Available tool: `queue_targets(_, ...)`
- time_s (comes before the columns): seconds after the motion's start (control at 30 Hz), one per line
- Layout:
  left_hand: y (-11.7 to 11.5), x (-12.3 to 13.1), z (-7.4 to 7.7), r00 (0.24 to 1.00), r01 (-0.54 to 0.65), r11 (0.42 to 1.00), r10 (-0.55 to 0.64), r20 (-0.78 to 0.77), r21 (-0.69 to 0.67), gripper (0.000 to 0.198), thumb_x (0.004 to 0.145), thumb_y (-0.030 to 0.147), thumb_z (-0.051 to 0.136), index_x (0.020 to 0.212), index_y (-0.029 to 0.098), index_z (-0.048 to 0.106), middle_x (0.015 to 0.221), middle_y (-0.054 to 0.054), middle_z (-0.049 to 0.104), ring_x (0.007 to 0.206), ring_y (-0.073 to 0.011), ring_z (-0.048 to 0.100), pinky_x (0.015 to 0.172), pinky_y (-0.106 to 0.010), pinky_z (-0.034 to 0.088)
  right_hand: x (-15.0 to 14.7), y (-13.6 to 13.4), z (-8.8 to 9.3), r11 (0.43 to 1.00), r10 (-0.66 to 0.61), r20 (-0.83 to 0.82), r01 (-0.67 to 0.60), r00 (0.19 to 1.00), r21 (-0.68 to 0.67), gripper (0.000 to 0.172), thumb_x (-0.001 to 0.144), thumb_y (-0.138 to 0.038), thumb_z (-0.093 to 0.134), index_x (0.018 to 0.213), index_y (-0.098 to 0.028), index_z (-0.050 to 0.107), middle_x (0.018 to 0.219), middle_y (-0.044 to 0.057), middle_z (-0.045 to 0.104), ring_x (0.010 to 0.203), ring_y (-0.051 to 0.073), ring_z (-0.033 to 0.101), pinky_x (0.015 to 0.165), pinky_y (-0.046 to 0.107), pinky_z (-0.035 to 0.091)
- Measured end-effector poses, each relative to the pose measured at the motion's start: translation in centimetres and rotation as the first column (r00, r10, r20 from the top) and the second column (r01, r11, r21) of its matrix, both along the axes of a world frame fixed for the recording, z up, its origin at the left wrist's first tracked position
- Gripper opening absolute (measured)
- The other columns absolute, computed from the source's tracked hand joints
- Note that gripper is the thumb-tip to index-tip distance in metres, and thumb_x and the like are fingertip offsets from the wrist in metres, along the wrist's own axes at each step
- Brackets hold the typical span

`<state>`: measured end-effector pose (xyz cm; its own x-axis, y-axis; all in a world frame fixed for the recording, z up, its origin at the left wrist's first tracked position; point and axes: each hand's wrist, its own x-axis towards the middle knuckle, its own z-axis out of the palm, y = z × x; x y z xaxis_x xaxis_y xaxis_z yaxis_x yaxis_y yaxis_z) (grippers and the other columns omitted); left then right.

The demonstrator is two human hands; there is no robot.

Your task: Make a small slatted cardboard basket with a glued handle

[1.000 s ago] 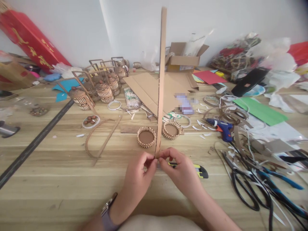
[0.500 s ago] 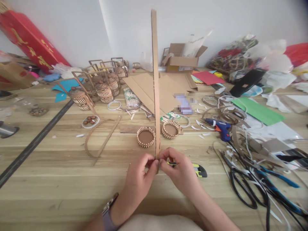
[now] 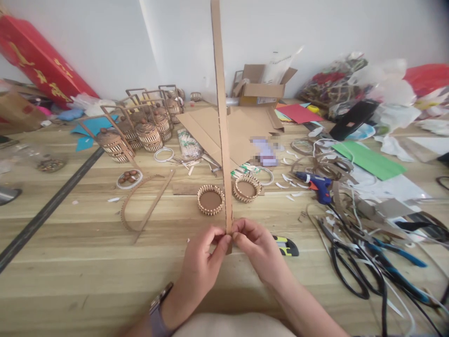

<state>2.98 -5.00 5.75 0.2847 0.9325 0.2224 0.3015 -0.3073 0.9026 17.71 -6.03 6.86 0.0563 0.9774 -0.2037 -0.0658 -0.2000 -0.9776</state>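
One strip point(image 3: 225, 150): brown cardboard, long and narrow, edges slightly rough, near upright with its top leaning left, held above the table point(image 3: 105, 271).
Left hand point(image 3: 204, 257): thumb and fingertips pinched together on the strip near its foot.
Right hand point(image 3: 258, 250): pinching the strip's other edge, fingers curled.
Strip's ends: top cut off by the frame; foot partly covered by fingers.
Cutter point(image 3: 288, 246): one end hidden by the right hand.
Purple thing point(image 3: 264, 150): pixelated, hard to make out.
Sheets point(image 3: 242, 135): partly blocked by the strip.
Two baskets point(image 3: 210, 212): beyond the hands.
Glue gun point(image 3: 321, 188): farther right.
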Motion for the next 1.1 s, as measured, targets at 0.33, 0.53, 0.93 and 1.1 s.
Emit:
queue_targets(0.33,0.2,0.2,0.7,0.975,0.145,0.949,-0.088,0.206,-0.279,0.032,0.096,0.049,0.049,0.093,0.019,0.059,0.081,-0.002,0.064,0.072,-0.0142,0.059,0.064,-0.023,0.046,2.7,-0.1,-0.3,0.985,-0.127,0.177,0.103,0.976,0.140,0.026,0.082,-0.043,0.057,0.066,-0.022,0.053,0.059,-0.003,0.052,0.060,0.015,0.049,0.062,0.027,0.040)
queue_targets(0.53,0.5,1.0,0.8,0.871,0.453,0.768,-0.272,0.409,-0.453,0.052,0.086,0.070,0.054,0.087,0.018,0.055,0.077,-0.002,0.060,0.072,-0.0154,0.057,0.070,-0.028,0.048,5.0,0.4,0.1,0.930,-0.319,0.365,0.215,0.875,0.298,0.035,0.086,-0.049,0.059,0.063,-0.023,0.055,0.065,0.001,0.059,0.063,0.016,0.054,0.061,0.028,0.041)
queue_targets(0.93,1.0,2.0,-1.0,0.732,0.622,0.592,-0.209,0.648,-0.512,0.047,0.081,0.062,0.067,0.084,0.017,0.053,0.070,0.001,0.054,0.061,-0.0098,0.051,0.056,-0.022,0.039,4.8,0.8,-0.5,0.957,-0.189,-0.033,0.191,0.981,0.218,0.044,0.084,-0.062,0.062,0.071,-0.020,0.061,0.058,-0.003,0.054,0.050,0.011,0.040,0.049,0.025,0.032)
queue_targets(1.1,0.8,2.3,-1.0,0.723,0.646,0.485,-0.141,0.676,-0.590,0.052,0.078,0.066,0.067,0.082,0.017,0.051,0.066,0.006,0.046,0.045,-0.0031,0.035,0.046,-0.021,0.024,4.2,0.9,0.4,0.985,-0.061,-0.073,0.072,0.995,0.159,0.043,0.076,-0.063,0.071,0.076,-0.020,0.064,0.070,0.000,0.059,0.053,0.011,0.043,0.051,0.026,0.036)
